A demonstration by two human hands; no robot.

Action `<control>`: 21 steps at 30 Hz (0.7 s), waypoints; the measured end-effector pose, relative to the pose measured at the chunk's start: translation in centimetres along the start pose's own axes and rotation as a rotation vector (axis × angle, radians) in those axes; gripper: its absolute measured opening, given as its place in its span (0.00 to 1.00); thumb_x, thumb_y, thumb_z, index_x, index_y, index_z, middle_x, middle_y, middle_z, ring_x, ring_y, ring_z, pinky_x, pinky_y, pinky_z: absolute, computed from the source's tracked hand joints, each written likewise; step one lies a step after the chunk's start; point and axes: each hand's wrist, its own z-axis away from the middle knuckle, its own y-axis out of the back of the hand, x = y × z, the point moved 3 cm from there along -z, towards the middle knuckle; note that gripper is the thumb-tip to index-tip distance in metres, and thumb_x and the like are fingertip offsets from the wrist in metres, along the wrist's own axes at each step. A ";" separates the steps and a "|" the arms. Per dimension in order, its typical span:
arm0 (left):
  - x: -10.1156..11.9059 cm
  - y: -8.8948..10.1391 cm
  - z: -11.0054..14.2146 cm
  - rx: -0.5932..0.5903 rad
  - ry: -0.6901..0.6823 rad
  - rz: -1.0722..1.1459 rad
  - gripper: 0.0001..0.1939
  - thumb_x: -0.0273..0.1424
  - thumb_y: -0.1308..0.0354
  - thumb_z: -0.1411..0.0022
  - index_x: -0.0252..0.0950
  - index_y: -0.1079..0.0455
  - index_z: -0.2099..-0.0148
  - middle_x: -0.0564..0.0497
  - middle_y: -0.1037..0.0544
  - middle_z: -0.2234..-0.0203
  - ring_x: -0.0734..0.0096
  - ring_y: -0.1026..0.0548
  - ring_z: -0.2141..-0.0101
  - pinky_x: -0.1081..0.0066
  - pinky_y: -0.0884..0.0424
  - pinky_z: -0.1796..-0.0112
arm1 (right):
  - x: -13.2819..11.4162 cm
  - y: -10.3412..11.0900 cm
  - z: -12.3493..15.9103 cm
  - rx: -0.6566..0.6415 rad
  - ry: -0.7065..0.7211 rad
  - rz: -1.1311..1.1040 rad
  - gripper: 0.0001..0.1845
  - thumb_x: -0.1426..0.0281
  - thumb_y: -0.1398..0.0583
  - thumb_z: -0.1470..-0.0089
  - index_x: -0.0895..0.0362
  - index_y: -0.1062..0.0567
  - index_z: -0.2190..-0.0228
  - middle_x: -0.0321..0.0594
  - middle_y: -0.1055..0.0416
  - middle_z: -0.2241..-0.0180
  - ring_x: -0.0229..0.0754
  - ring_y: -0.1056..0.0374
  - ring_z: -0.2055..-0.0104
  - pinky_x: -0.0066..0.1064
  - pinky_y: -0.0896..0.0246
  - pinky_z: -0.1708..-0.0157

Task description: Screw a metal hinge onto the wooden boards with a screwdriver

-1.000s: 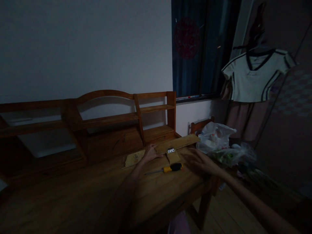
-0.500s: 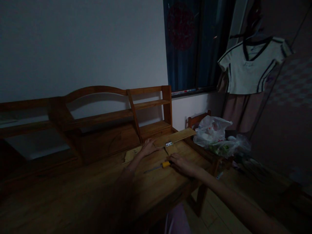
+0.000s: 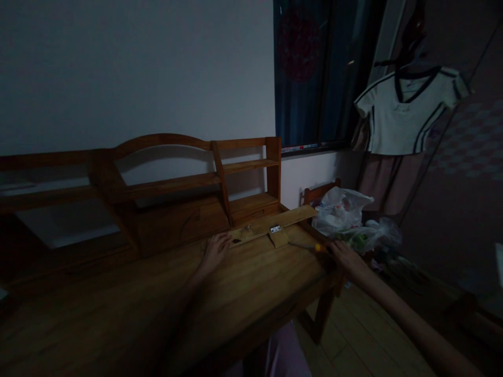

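A long wooden board (image 3: 296,214) lies across the desk, with a small metal hinge (image 3: 275,229) at its near edge. Below the hinge sits a small wooden block (image 3: 279,240). My left hand (image 3: 215,250) is closed around the board's left end, its fingertips partly lost in the dim light. Near the desk's right edge, my right hand (image 3: 346,255) grips a screwdriver (image 3: 319,247) by its yellow and black handle, the shaft pointing left towards the block. Small dark bits lie on the board close to my left fingers.
A wooden shelf unit (image 3: 173,183) stands along the back of the wooden desk (image 3: 236,288). Plastic bags (image 3: 341,209) rest on something beyond the right edge. A white top (image 3: 404,115) hangs by the window (image 3: 302,78).
My right hand has carried the screwdriver to the right, towards the desk's edge. My left hand has slid left to the board's end. The view has shifted slightly.
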 end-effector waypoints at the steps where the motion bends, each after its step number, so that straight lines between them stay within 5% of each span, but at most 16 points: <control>1: -0.2 0.2 0.1 0.009 0.002 -0.001 0.17 0.40 0.51 0.30 0.44 0.25 0.48 0.48 0.25 0.47 0.59 0.29 0.45 0.54 0.35 0.42 | 0.2 0.0 0.2 0.017 -0.028 0.041 0.21 0.76 0.48 0.40 0.58 0.30 0.46 0.54 0.28 0.53 0.57 0.33 0.50 0.47 0.35 0.51; 5: -0.3 0.5 0.5 0.019 -0.022 0.013 0.15 0.37 0.50 0.30 0.43 0.25 0.48 0.47 0.24 0.48 0.60 0.29 0.46 0.53 0.35 0.42 | -0.4 -0.6 -0.5 0.051 -0.130 0.118 0.20 0.77 0.49 0.42 0.60 0.30 0.48 0.56 0.28 0.57 0.58 0.33 0.54 0.48 0.36 0.54; 13: 1.2 2.9 2.8 -0.035 -0.081 -0.017 0.16 0.33 0.49 0.31 0.45 0.27 0.46 0.47 0.26 0.46 0.59 0.32 0.43 0.52 0.37 0.40 | -5.2 -2.6 -5.9 0.120 -0.208 0.049 0.21 0.76 0.50 0.42 0.60 0.31 0.48 0.56 0.27 0.57 0.58 0.32 0.52 0.50 0.35 0.52; 16: 0.9 4.4 4.2 -0.055 -0.085 -0.059 0.18 0.32 0.49 0.32 0.47 0.29 0.43 0.48 0.28 0.44 0.59 0.34 0.40 0.51 0.40 0.38 | -8.1 0.9 -7.2 0.191 -0.176 -0.117 0.19 0.68 0.48 0.38 0.56 0.31 0.48 0.54 0.29 0.51 0.57 0.32 0.48 0.51 0.35 0.49; 21: -1.0 5.2 5.6 -0.011 0.012 -0.017 0.17 0.31 0.49 0.33 0.44 0.27 0.45 0.46 0.27 0.46 0.58 0.32 0.43 0.52 0.37 0.39 | -13.7 10.3 -7.0 0.365 -0.003 -0.540 0.24 0.56 0.42 0.39 0.45 0.31 0.42 0.48 0.38 0.39 0.62 0.42 0.36 0.58 0.41 0.41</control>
